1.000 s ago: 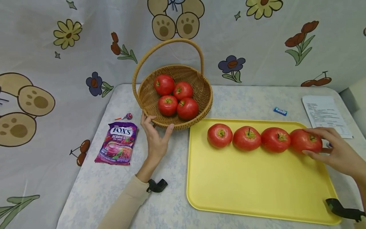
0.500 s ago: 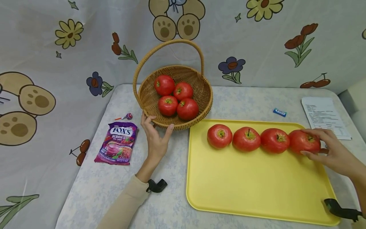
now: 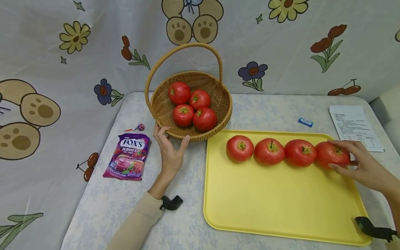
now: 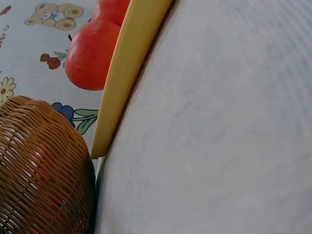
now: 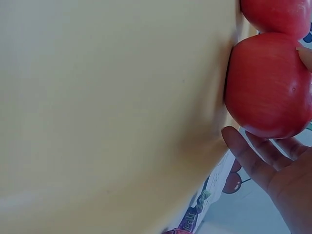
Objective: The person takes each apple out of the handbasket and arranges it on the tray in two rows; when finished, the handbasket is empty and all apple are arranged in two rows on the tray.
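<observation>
A wicker basket (image 3: 222,100) with a tall handle stands at the back of the table and holds several red apples (image 3: 183,115). My left hand (image 3: 170,156) touches its near left side, thumb and fingers spread along the wall below the rim. To the right, a row of red apples (image 3: 269,151) lies along the far side of a yellow tray (image 3: 275,205). My right hand (image 3: 367,166) holds the rightmost apple (image 3: 331,154) between thumb and fingers. In the right wrist view the thumb presses that apple (image 5: 268,87) from above. The left wrist view does not show the hand.
A purple candy bag (image 3: 128,158) and a lollipop (image 3: 137,127) lie left of the basket. Behind the tray are a small blue wrapped candy (image 3: 305,122) and a printed sheet (image 3: 354,126). A purple wrapper (image 5: 187,222) shows past the tray edge. A patterned cloth hangs behind.
</observation>
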The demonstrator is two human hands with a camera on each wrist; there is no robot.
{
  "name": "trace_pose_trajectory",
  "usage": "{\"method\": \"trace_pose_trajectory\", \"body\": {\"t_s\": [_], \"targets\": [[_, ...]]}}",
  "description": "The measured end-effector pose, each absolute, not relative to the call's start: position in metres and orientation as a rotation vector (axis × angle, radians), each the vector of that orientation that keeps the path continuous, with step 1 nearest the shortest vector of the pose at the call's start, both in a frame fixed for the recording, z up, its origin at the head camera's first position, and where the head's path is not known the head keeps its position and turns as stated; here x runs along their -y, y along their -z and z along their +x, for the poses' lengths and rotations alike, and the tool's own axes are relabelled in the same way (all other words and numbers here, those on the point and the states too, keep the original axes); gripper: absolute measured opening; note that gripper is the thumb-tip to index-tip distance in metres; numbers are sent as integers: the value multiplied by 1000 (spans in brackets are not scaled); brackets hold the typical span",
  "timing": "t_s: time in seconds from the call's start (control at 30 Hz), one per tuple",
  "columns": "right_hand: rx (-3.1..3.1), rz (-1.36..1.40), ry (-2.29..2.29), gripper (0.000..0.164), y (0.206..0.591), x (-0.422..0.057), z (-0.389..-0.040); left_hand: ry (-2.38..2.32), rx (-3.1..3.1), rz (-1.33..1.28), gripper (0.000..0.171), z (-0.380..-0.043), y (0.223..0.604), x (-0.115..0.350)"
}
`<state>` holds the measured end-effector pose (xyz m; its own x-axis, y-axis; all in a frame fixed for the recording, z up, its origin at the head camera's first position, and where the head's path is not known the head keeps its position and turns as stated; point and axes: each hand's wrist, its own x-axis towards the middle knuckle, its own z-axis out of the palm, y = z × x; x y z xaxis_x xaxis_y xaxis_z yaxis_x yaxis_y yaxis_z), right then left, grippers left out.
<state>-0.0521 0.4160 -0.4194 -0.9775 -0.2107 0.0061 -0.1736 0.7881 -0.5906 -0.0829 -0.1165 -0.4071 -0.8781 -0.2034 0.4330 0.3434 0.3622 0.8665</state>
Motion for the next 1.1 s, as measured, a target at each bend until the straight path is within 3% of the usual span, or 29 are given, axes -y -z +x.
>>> {"method": "trace_pose_trajectory", "body": {"t_s": [0.4,0.7,1.1], "targets": [[-2940,-322,921,79,417,-410,-48,1525,2158,-121,55,-83,406,116],[-3047,-297,878,83,394,-407,-51,1487,2153,-136,54,-83,404,115],[-3087,-578,868,90,348,-352,-77,1520,2161,-124,54,-82,406,115]]}}
